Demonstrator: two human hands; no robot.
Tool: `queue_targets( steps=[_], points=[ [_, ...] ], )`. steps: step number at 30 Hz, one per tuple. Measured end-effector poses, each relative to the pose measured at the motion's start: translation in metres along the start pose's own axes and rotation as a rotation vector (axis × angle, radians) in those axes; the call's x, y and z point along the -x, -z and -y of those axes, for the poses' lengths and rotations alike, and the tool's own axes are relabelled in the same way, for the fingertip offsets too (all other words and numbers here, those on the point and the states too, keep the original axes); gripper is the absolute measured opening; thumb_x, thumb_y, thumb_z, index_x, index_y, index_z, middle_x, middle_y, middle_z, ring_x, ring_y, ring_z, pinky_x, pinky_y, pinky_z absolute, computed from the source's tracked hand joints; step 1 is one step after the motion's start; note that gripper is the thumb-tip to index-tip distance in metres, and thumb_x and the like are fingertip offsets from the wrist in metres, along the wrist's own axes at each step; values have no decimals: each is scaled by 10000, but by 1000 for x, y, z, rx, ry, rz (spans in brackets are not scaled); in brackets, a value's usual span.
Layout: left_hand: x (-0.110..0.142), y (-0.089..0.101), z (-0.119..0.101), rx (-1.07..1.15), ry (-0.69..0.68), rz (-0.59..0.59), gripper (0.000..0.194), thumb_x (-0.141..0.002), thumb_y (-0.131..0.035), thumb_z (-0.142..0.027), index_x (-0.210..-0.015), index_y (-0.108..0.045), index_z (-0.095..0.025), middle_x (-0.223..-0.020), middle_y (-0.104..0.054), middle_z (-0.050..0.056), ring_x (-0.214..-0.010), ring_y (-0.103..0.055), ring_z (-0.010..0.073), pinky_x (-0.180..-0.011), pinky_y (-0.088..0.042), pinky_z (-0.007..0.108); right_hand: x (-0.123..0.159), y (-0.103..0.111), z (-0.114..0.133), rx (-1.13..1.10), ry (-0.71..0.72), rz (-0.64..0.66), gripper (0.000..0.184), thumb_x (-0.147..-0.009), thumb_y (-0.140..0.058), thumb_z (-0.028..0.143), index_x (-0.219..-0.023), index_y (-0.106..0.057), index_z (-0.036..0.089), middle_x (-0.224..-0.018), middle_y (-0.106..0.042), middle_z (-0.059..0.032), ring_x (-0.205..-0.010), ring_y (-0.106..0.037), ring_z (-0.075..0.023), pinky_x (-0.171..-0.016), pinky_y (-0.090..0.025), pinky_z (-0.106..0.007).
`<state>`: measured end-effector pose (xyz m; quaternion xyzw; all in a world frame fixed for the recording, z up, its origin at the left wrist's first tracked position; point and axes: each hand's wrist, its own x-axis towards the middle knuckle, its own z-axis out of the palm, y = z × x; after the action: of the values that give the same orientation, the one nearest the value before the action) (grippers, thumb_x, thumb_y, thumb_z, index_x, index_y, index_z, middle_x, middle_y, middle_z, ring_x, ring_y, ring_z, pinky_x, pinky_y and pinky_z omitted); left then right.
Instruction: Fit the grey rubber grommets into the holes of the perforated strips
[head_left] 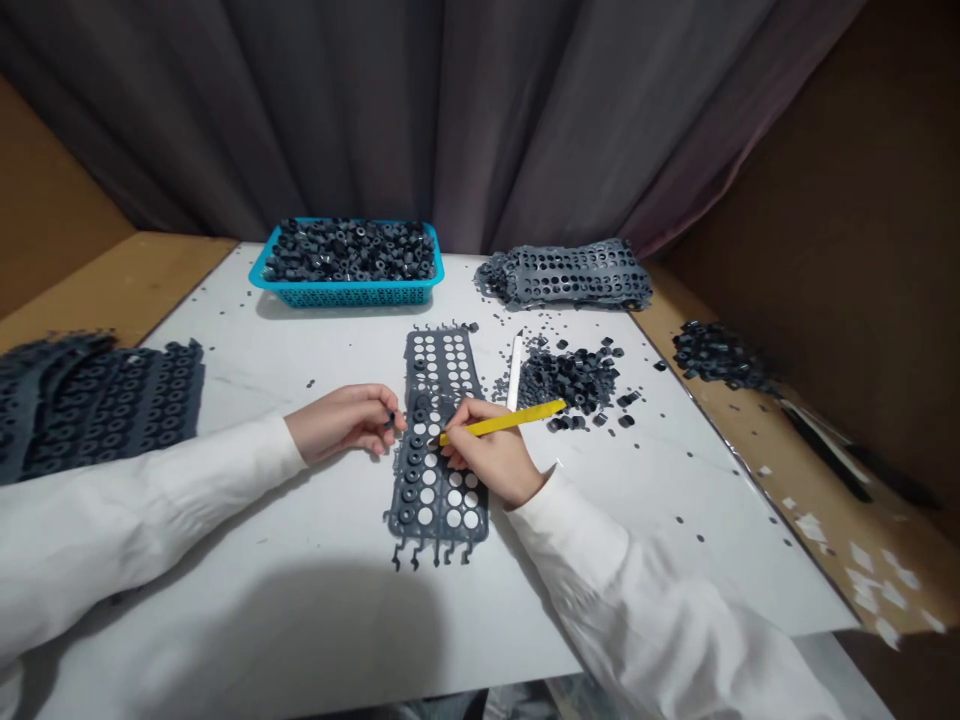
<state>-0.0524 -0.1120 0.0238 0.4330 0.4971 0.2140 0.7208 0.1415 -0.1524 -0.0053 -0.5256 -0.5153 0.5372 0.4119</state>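
Note:
A dark grey rubber sheet (439,500) with rows of round holes and ring-shaped pieces lies lengthwise on the white table (315,600). My right hand (491,460) is closed around a yellow stick-like tool (510,421), whose tip touches the sheet near its middle. My left hand (345,420) rests on the table at the sheet's left edge, fingers curled and pinching at the sheet's rim. Whether it holds a small ring I cannot make out.
A blue basket (345,292) of black rings stands at the back. Emptied perforated sheets (570,272) are piled back right, full sheets (97,400) at the left. Loose rings (574,378) lie right of the sheet, more (712,352) on the wooden ledge. A white stick (514,368) lies nearby.

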Motion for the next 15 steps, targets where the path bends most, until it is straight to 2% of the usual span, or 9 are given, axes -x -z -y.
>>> queue_targets(
  steps=[3, 5, 10, 15],
  points=[
    [-2, -8, 0, 70, 53, 1, 162, -644, -459, -27, -750, -528, -129, -680, -608, 19, -501, -536, 78, -456, -449, 192, 2, -2, 0, 45, 24, 10, 66, -670, -519, 189, -607, -500, 186, -499, -571, 38, -420, -553, -108, -394, -416, -192],
    [-4, -8, -2, 85, 91, 11, 198, -660, -446, -8, -782, -563, -112, -711, -632, 40, -529, -565, 82, -480, -473, 186, 2, -3, -1, 49, 22, 7, 67, -669, -518, 186, -605, -496, 188, -492, -564, 42, -416, -548, -107, -395, -418, -193],
    [-3, -2, -2, 141, 166, 24, 211, -742, -487, -48, -897, -625, -82, -896, -682, 122, -699, -655, 133, -623, -543, 206, 1, -3, -4, 60, 42, 19, 57, -683, -517, 196, -627, -505, 191, -510, -573, 39, -434, -556, -110, -415, -427, -199],
    [-1, 5, 2, 155, 205, 64, 200, -796, -524, -104, -962, -634, -90, -956, -688, 137, -771, -672, 150, -674, -555, 204, 0, -2, -7, 54, 47, 22, 56, -682, -519, 197, -629, -502, 190, -503, -570, 40, -441, -553, -107, -424, -424, -197]
  ],
)
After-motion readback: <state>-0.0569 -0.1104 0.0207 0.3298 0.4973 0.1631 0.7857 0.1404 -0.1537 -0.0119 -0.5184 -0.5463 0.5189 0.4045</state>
